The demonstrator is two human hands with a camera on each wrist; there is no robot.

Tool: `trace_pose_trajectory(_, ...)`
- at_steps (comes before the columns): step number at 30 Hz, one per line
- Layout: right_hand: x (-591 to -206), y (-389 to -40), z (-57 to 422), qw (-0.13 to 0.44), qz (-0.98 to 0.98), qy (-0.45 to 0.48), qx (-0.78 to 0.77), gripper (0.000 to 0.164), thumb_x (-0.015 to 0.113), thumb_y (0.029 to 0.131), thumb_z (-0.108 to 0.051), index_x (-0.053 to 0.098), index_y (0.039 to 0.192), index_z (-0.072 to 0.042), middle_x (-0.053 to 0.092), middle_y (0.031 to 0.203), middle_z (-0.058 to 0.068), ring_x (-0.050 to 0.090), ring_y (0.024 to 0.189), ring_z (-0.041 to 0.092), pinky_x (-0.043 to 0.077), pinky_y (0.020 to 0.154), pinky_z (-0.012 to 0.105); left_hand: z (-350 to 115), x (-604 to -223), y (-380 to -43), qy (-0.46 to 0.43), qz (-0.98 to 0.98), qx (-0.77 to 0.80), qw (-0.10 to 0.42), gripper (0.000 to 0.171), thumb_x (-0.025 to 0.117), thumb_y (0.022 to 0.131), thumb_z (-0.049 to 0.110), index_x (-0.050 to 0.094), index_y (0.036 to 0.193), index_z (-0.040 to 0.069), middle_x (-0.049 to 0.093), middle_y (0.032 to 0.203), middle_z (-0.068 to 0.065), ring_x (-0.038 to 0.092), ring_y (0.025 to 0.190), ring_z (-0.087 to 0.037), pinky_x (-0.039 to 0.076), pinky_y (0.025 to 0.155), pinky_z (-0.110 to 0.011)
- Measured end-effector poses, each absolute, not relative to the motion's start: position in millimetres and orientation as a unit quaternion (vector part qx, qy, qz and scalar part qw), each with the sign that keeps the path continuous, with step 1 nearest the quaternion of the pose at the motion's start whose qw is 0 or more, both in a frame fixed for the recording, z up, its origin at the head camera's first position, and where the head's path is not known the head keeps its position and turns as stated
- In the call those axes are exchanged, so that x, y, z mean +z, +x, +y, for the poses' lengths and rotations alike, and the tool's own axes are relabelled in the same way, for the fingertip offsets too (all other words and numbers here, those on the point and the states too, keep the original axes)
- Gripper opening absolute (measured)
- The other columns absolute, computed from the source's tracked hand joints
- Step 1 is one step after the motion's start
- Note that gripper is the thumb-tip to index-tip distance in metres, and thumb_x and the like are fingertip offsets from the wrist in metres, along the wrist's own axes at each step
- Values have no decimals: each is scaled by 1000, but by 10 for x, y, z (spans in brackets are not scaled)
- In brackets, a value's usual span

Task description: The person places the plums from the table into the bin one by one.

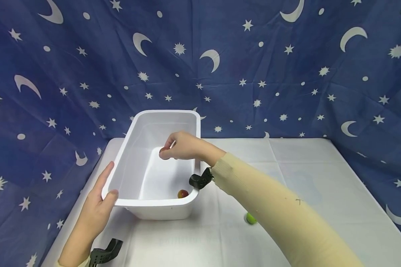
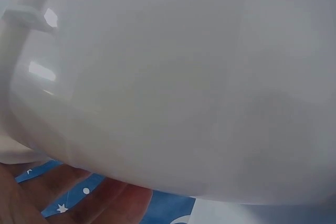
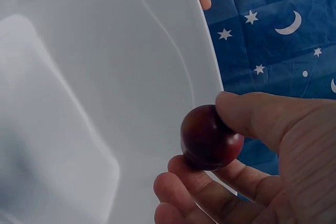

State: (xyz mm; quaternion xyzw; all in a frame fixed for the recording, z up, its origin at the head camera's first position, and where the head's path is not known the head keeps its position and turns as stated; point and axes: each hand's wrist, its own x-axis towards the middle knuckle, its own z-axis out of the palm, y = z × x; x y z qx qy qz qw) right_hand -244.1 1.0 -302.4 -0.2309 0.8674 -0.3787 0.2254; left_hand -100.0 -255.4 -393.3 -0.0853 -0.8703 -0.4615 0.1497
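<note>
A white plastic tub (image 1: 153,203) stands on the table, its near end toward me. At its near left corner my left hand (image 1: 98,204) grips the rim, thumb over the edge and fingers along the outer side. The left wrist view is mostly filled by the tub's outer wall (image 2: 168,87), with fingers below it. My right hand (image 1: 183,145) reaches over the right rim and pinches a dark red plum (image 3: 210,137) between thumb and fingers, above the tub's floor. Inside the near right corner lies a red and yellow round fruit (image 1: 182,193).
A small green round fruit (image 1: 251,218) lies on the white tablecloth (image 1: 200,244), partly behind my right sleeve (image 1: 280,207). Behind the table hangs a dark blue curtain (image 1: 230,89) with moons and stars, which also runs along both sides.
</note>
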Motion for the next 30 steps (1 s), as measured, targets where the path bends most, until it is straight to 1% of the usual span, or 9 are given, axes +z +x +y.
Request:
trace_pose_trajectory(8, -3021, -2428, 9, 230, 869, -233, -371, 27, 74, 83, -33, 62, 97, -14, 69, 91, -4, 63, 88, 15, 47, 81, 34, -2547, -3932, -1001, -80, -870, -463, 149, 71, 45, 93, 2, 25, 153, 34, 27, 156, -4, 36, 130, -25, 28, 93, -11)
trace_pose_trajectory(14, -3028, -2432, 0, 222, 877, -231, -358, 28, 76, 82, -33, 63, 97, -14, 67, 93, -6, 59, 92, 14, 45, 83, 33, -2548, -3937, -1004, -79, -871, -461, 149, 71, 45, 93, 1, 25, 153, 34, 27, 156, -3, 36, 130, -25, 28, 94, -11)
trace_pose_trajectory(22, -3009, -2436, 15, 223, 881, -223, -352, 38, 75, 83, -34, 61, 111, -12, 69, 90, -5, 61, 92, 13, 45, 84, 33, -2548, -3929, -996, -81, -871, -462, 150, 71, 45, 93, 2, 25, 153, 34, 28, 156, -5, 36, 130, -27, 28, 94, -12)
trace_pose_trajectory(25, -2993, -2442, 51, 224, 874, -227, -366, 39, 74, 85, -34, 61, 114, -11, 69, 92, -5, 62, 91, 13, 46, 84, 34, -2546, -3926, -995, -80, -871, -460, 151, 71, 45, 93, 2, 25, 153, 34, 29, 155, -6, 38, 128, -28, 29, 92, -12)
trace_pose_trajectory(30, -2921, -2430, 176, 211, 855, -242, -407, 35, 72, 87, -31, 61, 115, -12, 68, 98, -2, 62, 94, 14, 47, 85, 34, -2543, -3920, -996, -74, -873, -457, 154, 71, 45, 92, 2, 26, 153, 33, 32, 153, -7, 41, 124, -23, 31, 90, -12)
